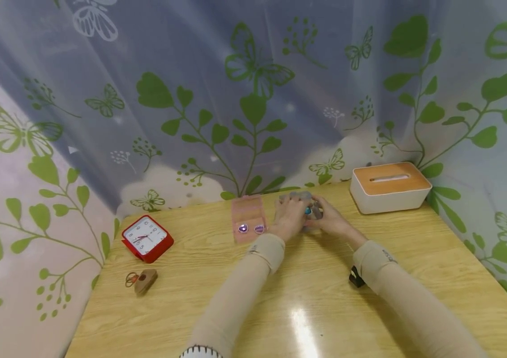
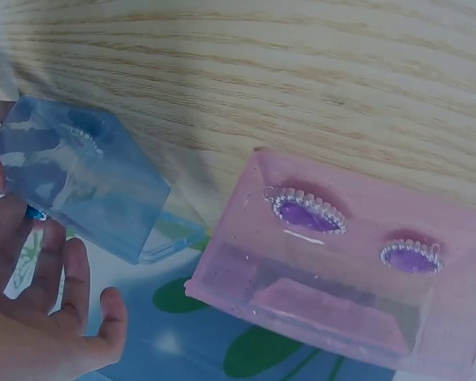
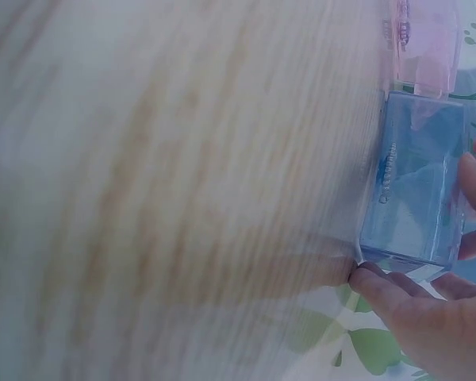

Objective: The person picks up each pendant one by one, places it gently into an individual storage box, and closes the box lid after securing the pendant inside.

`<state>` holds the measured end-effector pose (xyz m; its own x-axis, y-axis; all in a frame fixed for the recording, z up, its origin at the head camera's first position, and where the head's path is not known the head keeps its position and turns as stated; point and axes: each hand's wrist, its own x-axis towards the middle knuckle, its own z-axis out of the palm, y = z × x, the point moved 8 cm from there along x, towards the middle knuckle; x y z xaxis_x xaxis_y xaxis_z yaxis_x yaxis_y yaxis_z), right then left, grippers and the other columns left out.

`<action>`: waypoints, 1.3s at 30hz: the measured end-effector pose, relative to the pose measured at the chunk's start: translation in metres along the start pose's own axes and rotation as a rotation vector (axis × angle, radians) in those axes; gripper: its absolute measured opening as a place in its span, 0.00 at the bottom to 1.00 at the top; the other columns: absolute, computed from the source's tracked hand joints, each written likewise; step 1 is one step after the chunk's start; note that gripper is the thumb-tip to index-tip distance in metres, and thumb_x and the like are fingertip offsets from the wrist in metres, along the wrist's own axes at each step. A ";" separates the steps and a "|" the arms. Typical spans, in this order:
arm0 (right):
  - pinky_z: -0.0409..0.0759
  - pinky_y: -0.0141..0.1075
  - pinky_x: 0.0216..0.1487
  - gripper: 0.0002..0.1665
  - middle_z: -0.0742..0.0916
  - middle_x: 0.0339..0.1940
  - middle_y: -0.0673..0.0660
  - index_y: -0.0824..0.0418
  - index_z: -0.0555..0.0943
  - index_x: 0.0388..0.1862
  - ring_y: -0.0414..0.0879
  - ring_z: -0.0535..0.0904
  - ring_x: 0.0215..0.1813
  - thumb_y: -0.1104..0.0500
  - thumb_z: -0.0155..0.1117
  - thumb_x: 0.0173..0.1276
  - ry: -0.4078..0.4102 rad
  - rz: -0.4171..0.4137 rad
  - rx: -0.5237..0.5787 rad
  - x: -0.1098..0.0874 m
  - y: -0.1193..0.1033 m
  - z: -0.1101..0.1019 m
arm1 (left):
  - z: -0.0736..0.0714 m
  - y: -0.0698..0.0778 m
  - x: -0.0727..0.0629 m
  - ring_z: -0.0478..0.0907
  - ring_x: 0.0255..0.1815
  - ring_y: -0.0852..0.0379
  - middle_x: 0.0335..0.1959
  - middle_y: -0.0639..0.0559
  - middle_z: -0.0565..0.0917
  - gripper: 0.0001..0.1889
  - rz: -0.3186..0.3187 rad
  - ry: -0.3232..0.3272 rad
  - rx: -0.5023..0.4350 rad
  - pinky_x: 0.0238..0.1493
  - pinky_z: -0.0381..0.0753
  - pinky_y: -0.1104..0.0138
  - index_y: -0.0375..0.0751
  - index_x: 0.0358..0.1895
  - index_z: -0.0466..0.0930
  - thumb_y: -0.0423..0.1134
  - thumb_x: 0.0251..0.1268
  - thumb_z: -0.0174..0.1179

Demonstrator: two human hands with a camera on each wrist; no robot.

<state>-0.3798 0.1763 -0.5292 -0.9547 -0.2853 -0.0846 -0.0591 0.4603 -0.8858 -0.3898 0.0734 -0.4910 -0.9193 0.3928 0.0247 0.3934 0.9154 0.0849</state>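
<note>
And here we are at the middle of the action: both hands are at the clear blue hinged plastic box (image 3: 419, 190), just right of centre in the head view. Take that box as the dial's hub. At three o'clock the right hand (image 1: 333, 219) grips its end, thumb and fingers either side. The left hand (image 1: 292, 216) leans over the top, outer fingers spread; its inner fingertips are hidden, so I can't tell whether it pinches the bright blue faceted stone (image 1: 308, 211) beside them. A silver-beaded ornament (image 3: 387, 176) shows through the wall. At nine sits the clear pink plastic box (image 2: 230, 238) with two purple beaded ornaments (image 2: 308, 217).

To do this well, I'd keep the right hand firm but light, since thin plastic could skid, and handle the stone by its rim.
</note>
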 end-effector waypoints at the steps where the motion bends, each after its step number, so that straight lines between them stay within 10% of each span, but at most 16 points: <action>1: 0.59 0.68 0.83 0.57 0.54 0.85 0.77 0.69 0.44 0.87 0.76 0.50 0.85 0.58 0.70 0.75 -0.003 -0.006 -0.002 0.000 -0.001 0.001 | 0.001 0.000 0.001 0.75 0.74 0.45 0.69 0.54 0.83 0.21 0.000 -0.001 -0.002 0.76 0.72 0.38 0.66 0.69 0.80 0.46 0.77 0.64; 15: 0.58 0.70 0.82 0.58 0.52 0.85 0.79 0.65 0.37 0.88 0.77 0.50 0.85 0.57 0.67 0.77 -0.036 0.007 0.042 -0.001 -0.007 0.001 | -0.002 -0.019 0.002 0.77 0.74 0.46 0.73 0.51 0.80 0.25 -0.037 0.015 -0.105 0.73 0.81 0.52 0.57 0.74 0.74 0.43 0.77 0.63; 27: 0.51 0.66 0.87 0.52 0.52 0.88 0.73 0.65 0.39 0.88 0.72 0.49 0.87 0.30 0.30 0.84 0.116 0.040 -0.031 0.023 -0.042 -0.034 | -0.027 -0.060 -0.010 0.67 0.80 0.36 0.79 0.34 0.67 0.33 -0.293 0.085 -1.163 0.81 0.70 0.46 0.36 0.82 0.57 0.55 0.87 0.42; 31: 0.43 0.64 0.89 0.52 0.46 0.89 0.69 0.65 0.37 0.88 0.70 0.42 0.89 0.29 0.24 0.84 0.069 0.100 -0.007 0.030 -0.042 -0.032 | -0.014 -0.066 -0.015 0.53 0.87 0.35 0.86 0.34 0.54 0.42 -0.411 0.028 -1.290 0.88 0.53 0.43 0.34 0.85 0.48 0.63 0.84 0.40; 35: 0.62 0.64 0.83 0.51 0.60 0.82 0.78 0.65 0.37 0.88 0.73 0.61 0.80 0.30 0.23 0.85 0.046 0.167 0.060 0.034 -0.033 -0.026 | 0.005 -0.066 -0.018 0.40 0.90 0.36 0.89 0.36 0.38 0.50 -0.489 -0.054 -1.412 0.90 0.42 0.45 0.36 0.86 0.35 0.69 0.81 0.41; 39: 0.71 0.62 0.78 0.53 0.64 0.78 0.79 0.66 0.37 0.87 0.72 0.67 0.75 0.29 0.25 0.84 0.036 0.204 0.127 0.035 -0.023 -0.023 | 0.015 -0.063 -0.015 0.56 0.86 0.37 0.87 0.33 0.50 0.46 -0.496 -0.065 -1.627 0.88 0.57 0.47 0.35 0.86 0.38 0.63 0.83 0.45</action>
<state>-0.4185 0.1747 -0.5015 -0.9530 -0.1660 -0.2535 0.1712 0.3955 -0.9024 -0.4004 0.0115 -0.5121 -0.9230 0.1589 -0.3504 -0.3647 -0.0707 0.9285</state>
